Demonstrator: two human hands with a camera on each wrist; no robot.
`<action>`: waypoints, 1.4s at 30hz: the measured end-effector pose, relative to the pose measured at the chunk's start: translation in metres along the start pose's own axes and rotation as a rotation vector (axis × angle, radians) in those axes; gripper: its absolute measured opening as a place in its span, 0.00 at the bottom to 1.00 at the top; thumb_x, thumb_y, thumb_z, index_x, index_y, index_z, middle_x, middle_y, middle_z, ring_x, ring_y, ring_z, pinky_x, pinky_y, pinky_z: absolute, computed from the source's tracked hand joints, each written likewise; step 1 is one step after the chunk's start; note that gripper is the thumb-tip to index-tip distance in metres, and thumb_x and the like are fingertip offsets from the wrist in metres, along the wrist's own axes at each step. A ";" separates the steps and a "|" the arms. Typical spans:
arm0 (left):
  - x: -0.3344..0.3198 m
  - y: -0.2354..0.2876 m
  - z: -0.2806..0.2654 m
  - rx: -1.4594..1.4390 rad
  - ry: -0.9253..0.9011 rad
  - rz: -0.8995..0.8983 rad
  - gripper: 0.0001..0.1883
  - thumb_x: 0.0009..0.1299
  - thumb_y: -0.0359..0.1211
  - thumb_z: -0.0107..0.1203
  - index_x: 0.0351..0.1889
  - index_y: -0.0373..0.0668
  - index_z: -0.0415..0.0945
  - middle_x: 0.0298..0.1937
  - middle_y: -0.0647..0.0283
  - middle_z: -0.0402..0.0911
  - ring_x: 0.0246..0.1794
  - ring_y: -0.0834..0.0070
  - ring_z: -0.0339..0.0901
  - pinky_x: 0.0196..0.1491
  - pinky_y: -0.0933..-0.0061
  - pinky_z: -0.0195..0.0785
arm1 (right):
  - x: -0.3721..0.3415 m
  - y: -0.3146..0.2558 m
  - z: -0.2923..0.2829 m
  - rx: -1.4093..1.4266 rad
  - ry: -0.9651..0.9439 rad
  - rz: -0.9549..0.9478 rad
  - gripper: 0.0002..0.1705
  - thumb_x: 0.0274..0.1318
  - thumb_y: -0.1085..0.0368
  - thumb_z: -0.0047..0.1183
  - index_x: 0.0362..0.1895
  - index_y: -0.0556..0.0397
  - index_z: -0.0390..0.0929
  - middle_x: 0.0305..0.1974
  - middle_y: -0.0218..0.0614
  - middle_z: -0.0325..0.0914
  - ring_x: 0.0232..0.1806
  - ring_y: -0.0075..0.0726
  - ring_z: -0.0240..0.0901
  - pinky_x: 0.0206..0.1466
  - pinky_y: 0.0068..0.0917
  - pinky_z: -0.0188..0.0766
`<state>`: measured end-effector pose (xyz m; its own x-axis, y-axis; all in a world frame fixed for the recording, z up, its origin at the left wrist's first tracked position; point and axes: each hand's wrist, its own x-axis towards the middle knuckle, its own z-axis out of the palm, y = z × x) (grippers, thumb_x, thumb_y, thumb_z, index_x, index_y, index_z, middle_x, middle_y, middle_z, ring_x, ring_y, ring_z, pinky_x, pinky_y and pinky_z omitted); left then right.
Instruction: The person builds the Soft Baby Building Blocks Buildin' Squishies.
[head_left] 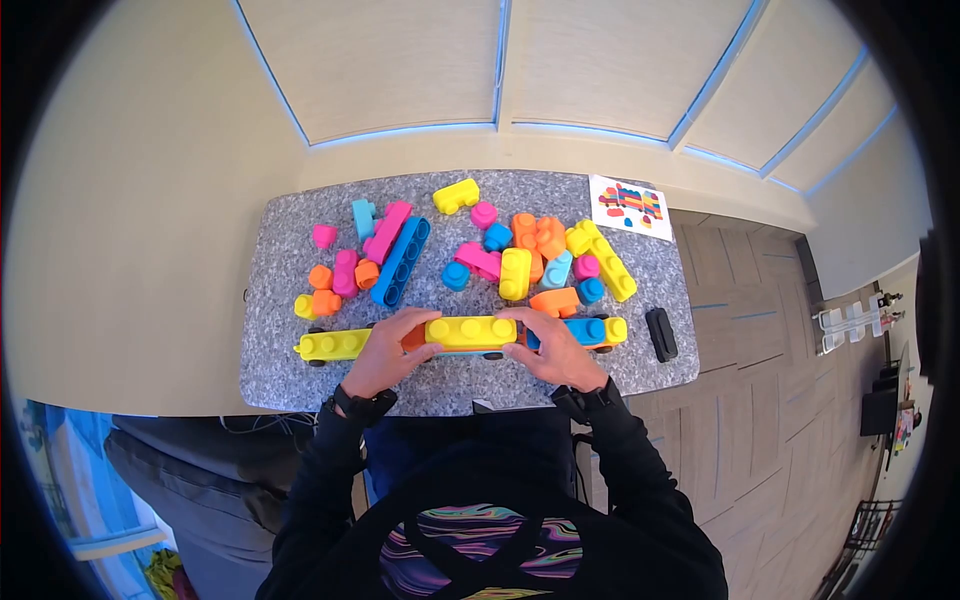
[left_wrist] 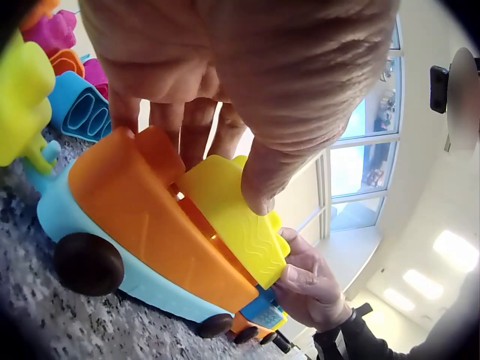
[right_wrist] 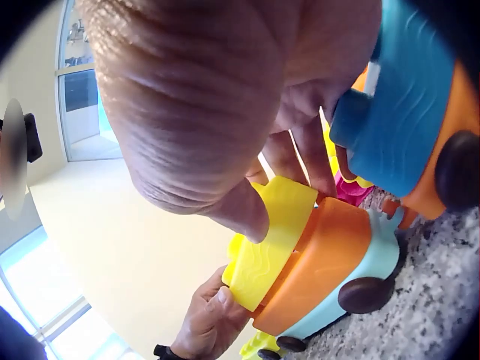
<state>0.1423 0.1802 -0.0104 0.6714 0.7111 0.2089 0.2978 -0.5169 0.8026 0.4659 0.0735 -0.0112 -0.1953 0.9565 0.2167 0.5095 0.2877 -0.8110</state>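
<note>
Both hands hold a long yellow building block [head_left: 470, 331] with round studs, one at each end. My left hand [head_left: 388, 352] pinches its left end between thumb and fingers. At the other end, the right hand [head_left: 555, 355] does the same. Directly beneath lies an orange block [left_wrist: 150, 202] on a light blue wheeled base [left_wrist: 161, 289]; a narrow gap shows between the yellow and orange blocks in the left wrist view. A yellow-green wheeled car [head_left: 335, 346] is hitched on the left. To the right stands a wheeled car with a blue block [right_wrist: 401, 97] on an orange base.
Several loose blocks lie beyond the cars, among them a long blue block [head_left: 402, 262], a long yellow block [head_left: 612, 262] and a pink block [head_left: 388, 230]. A picture card [head_left: 632, 207] lies at the far right corner. A black case [head_left: 661, 335] sits near the speckled table's [head_left: 290, 385] right edge.
</note>
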 end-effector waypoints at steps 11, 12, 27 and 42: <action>-0.002 -0.004 0.006 -0.021 0.006 -0.020 0.29 0.71 0.35 0.81 0.68 0.37 0.86 0.66 0.50 0.90 0.67 0.52 0.88 0.71 0.57 0.79 | 0.000 -0.003 -0.005 -0.085 -0.015 -0.071 0.29 0.68 0.66 0.74 0.71 0.52 0.81 0.64 0.49 0.87 0.59 0.61 0.86 0.61 0.49 0.83; -0.001 -0.004 0.005 -0.013 -0.004 -0.031 0.29 0.71 0.35 0.82 0.68 0.37 0.86 0.67 0.50 0.90 0.68 0.52 0.88 0.71 0.58 0.79 | 0.000 -0.002 -0.005 -0.094 -0.007 -0.089 0.29 0.69 0.66 0.74 0.71 0.52 0.81 0.64 0.49 0.88 0.58 0.61 0.86 0.61 0.49 0.83; 0.142 -0.075 -0.005 0.476 -0.170 0.016 0.32 0.71 0.57 0.78 0.43 0.33 0.88 0.38 0.43 0.90 0.42 0.44 0.90 0.47 0.43 0.81 | -0.002 0.004 -0.003 -0.097 0.000 -0.060 0.31 0.68 0.63 0.75 0.73 0.47 0.81 0.68 0.46 0.87 0.61 0.60 0.87 0.62 0.46 0.84; 0.120 -0.015 -0.035 0.207 -0.098 -0.106 0.20 0.68 0.40 0.78 0.48 0.35 0.85 0.41 0.52 0.92 0.45 0.60 0.92 0.52 0.60 0.84 | -0.003 0.004 0.000 -0.039 0.026 -0.041 0.29 0.67 0.66 0.74 0.71 0.48 0.82 0.66 0.45 0.89 0.56 0.59 0.87 0.57 0.47 0.85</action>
<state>0.1943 0.2901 0.0224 0.6888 0.7219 0.0664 0.4954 -0.5357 0.6838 0.4683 0.0719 -0.0150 -0.1947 0.9448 0.2634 0.5340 0.3274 -0.7795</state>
